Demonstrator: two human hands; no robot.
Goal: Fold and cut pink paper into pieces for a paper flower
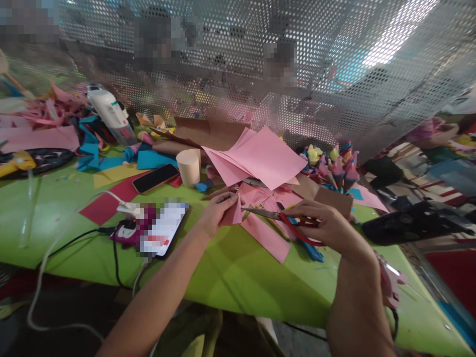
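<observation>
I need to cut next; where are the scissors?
The scissors are in the right hand, right of centre, blades pointing at the pink paper the left hand holds.

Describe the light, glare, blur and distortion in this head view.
Head view: glare blows out the perforated metal screen at upper right; wide-lens distortion bends the green table edges; pixelated patches cover the phone screen and spots behind the screen; the scissors and pink paper piece stay fairly sharp.

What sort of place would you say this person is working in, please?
Probably a paper-craft workbench or small workshop. The green table is strewn with pink paper sheets, the right hand holds red-handled scissors, and finished paper cones stand before a perforated metal screen.
</observation>
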